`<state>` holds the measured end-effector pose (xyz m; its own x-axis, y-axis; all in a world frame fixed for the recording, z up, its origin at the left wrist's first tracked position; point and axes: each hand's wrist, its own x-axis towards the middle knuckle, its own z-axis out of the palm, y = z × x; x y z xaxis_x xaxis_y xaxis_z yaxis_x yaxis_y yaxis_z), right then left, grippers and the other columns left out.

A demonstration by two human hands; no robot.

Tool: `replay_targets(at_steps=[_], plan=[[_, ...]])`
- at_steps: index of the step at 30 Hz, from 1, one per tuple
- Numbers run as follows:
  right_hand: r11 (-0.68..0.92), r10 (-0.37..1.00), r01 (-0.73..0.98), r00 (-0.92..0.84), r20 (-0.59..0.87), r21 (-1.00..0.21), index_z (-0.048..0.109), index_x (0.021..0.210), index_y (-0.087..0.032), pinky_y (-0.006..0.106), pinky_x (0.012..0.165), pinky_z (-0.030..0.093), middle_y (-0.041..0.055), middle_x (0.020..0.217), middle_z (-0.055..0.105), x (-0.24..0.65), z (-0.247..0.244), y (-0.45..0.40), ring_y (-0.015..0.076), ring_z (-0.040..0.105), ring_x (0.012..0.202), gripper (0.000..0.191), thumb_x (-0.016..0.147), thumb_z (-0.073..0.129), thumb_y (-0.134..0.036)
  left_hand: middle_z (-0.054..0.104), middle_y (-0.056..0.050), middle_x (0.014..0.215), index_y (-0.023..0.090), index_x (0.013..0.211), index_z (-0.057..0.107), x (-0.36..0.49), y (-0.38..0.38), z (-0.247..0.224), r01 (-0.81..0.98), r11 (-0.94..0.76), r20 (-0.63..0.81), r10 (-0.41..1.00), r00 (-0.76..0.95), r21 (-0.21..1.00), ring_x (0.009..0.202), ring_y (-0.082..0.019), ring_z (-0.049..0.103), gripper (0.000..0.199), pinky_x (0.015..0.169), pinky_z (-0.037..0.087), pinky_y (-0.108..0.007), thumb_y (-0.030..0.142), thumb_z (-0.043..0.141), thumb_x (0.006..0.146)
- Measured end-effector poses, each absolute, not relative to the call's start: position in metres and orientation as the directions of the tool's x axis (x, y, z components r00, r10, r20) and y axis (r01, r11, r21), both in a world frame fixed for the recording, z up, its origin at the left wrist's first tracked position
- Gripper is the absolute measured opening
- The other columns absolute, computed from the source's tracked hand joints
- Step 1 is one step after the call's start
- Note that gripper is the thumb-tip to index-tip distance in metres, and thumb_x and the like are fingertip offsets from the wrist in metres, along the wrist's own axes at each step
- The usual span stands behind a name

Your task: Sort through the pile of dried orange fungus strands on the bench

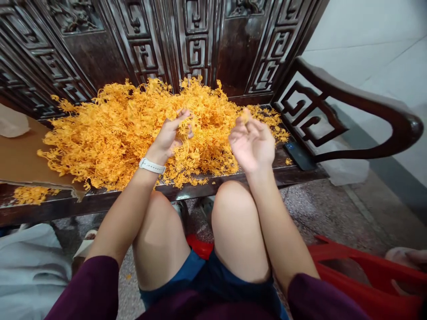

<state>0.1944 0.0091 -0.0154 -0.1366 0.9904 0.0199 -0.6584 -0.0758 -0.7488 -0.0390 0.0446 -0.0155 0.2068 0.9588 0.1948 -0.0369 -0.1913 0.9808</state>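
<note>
Pale grey cloth (31,271) fills the near left corner, and beyond it brown cardboard (36,155) lies at the left end of the bench (200,190), with a few loose orange pieces (31,194) in front of it. Next comes the pile of orange pieces (113,138), thin, curly and tangled, heaped on the seat from the cardboard across to the middle. At the far side the bench's dark carved back (236,53) rises behind it.

My left hand (163,140), with a white watch strap (152,166) at the wrist, is raised before the pile, thumb and fingers loosely curled. Orange strands show between them, but I cannot tell whether I have hold of these or whether they belong to the pile behind. Below, at the near side, my bare knees (235,209) face the bench edge above blue shorts (167,284).

To the right, my right hand (256,144) is raised with its palm turned inward, and between its thumb and fingertips I pinch a small orange piece (246,116), blurred. Farther right, a thinner spread of orange pieces (271,122) reaches toward the armrest (367,102). A dark phone (298,155) lies on the seat beside the armrest's foot. Red plastic furniture (367,266) stands at the near right, and a pale wall (370,31) closes the far right.
</note>
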Motion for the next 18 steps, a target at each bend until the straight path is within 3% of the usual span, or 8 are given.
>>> replay_targets(at_steps=[3,6,8,10,14,18], plan=[[-0.154,0.981,-0.770,-0.046,-0.187,-0.619,0.063,0.091,-0.026,0.033,0.073,0.060,0.0071,0.100,0.074,0.200,-0.026,0.021,0.0193,0.069,0.093,0.020,0.086,0.068,-0.044,0.066,-0.003,0.094,0.024,0.089,0.057,-0.034,0.042,-0.018,-0.131,-0.100,0.110,0.991,0.077,0.986,0.077,-0.014,0.061,0.038,0.066,0.049,-0.031,0.056,0.076,0.084],[-0.283,0.947,-0.758,-0.124,-0.297,-0.587,0.066,0.096,-0.023,0.030,0.066,0.057,0.0033,0.091,0.072,0.197,-0.031,0.022,0.0147,0.063,0.076,0.019,0.083,0.069,-0.036,0.070,-0.007,0.105,0.022,0.089,0.060,-0.025,0.035,-0.018,-0.053,-0.128,0.131,0.990,0.057,0.990,0.097,-0.019,0.067,0.042,0.080,0.055,-0.035,0.055,0.084,0.080],[-0.261,0.962,-0.725,-0.140,-0.234,-0.637,0.068,0.097,-0.023,0.026,0.062,0.053,-0.0012,0.081,0.067,0.191,-0.027,0.016,0.0111,0.055,0.066,0.017,0.083,0.071,-0.034,0.071,-0.008,0.104,0.021,0.087,0.062,-0.020,0.032,-0.019,0.027,-0.212,0.209,0.973,0.093,0.977,0.105,-0.022,0.067,0.042,0.094,0.056,-0.041,0.056,0.084,0.081],[-0.189,0.982,-0.652,-0.116,-0.149,-0.734,0.070,0.094,-0.024,0.025,0.060,0.049,-0.0025,0.079,0.064,0.185,-0.020,0.009,0.0102,0.052,0.063,0.017,0.085,0.074,-0.037,0.071,-0.007,0.097,0.021,0.085,0.066,-0.015,0.031,-0.019,0.071,-0.280,0.264,0.949,0.171,0.957,0.099,-0.021,0.066,0.041,0.096,0.055,-0.042,0.058,0.083,0.082],[-0.062,0.995,-0.463,-0.094,-0.021,-0.884,0.072,0.087,-0.025,0.026,0.061,0.047,-0.0014,0.082,0.067,0.173,-0.016,0.001,0.0109,0.054,0.067,0.026,0.083,0.084,-0.047,0.066,-0.002,0.079,0.021,0.079,0.070,-0.012,0.028,-0.018,0.105,-0.267,0.228,0.931,0.286,0.958,0.075,-0.015,0.057,0.039,0.071,0.050,-0.034,0.056,0.086,0.080],[0.031,0.993,-0.371,-0.092,0.070,-0.928,0.072,0.081,-0.025,0.028,0.064,0.046,-0.0015,0.080,0.064,0.170,-0.019,-0.001,0.0103,0.050,0.066,0.027,0.081,0.091,-0.044,0.061,0.000,0.075,0.021,0.077,0.072,-0.013,0.021,-0.012,0.113,-0.259,0.200,0.904,0.377,0.959,0.069,-0.012,0.050,0.032,0.062,0.041,-0.028,0.049,0.085,0.083]])
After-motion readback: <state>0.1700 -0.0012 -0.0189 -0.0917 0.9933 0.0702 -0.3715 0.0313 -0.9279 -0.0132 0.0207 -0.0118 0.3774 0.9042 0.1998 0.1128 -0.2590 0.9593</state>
